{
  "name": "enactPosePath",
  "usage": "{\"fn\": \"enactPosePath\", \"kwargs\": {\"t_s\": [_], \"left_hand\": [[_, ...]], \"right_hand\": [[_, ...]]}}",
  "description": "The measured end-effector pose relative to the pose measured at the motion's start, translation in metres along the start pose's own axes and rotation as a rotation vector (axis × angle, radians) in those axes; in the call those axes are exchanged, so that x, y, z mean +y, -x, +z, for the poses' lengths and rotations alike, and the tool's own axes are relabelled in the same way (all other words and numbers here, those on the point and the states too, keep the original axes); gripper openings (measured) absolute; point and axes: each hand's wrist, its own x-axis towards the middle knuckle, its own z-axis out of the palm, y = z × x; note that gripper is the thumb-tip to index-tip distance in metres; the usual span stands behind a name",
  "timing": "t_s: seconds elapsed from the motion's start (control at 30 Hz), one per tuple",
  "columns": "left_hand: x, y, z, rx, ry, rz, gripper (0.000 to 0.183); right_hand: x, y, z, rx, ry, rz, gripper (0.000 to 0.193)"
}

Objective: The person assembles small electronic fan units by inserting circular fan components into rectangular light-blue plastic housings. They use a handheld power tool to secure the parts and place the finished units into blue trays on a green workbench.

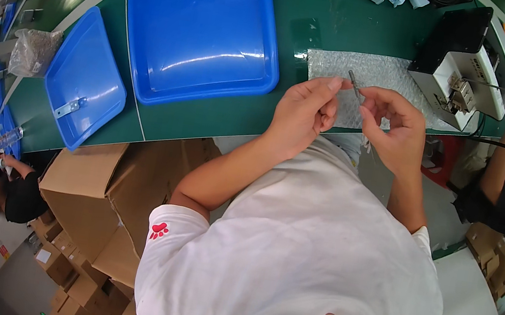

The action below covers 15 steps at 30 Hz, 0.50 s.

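My right hand (395,124) is closed, pinching a thin grey metal rod (354,81) between thumb and forefinger; the rod stands tilted. My left hand (304,109) is closed too, its thumb and forefinger tips pressed together right beside the rod. Whatever those left fingertips hold, if anything, is too small to make out. Both hands are over the near edge of the green table (204,126), in front of a sheet of bubble wrap (387,70).
A black-and-white bench machine (460,75) stands at the right. To the left are a large blue tray (204,89) and a smaller one (87,86) holding a metal bracket (69,108). An open cardboard box (83,169) sits below the table edge. Other people work at both sides.
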Motion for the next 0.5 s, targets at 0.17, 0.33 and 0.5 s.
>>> {"fn": "enactPosePath", "kwargs": {"t_s": [0.17, 0.33, 0.5], "left_hand": [[-0.014, 0.001, 0.014, 0.156, -0.065, 0.100, 0.029], [-0.026, -0.002, 0.016, 0.225, -0.126, 0.179, 0.021], [-0.035, -0.004, 0.013, 0.223, -0.134, 0.202, 0.021]], "right_hand": [[0.006, 0.007, 0.000, -0.016, 0.044, -0.070, 0.031], [0.007, 0.011, -0.003, 0.024, 0.121, -0.143, 0.032], [0.009, 0.014, -0.008, 0.041, 0.181, -0.196, 0.033]]}}
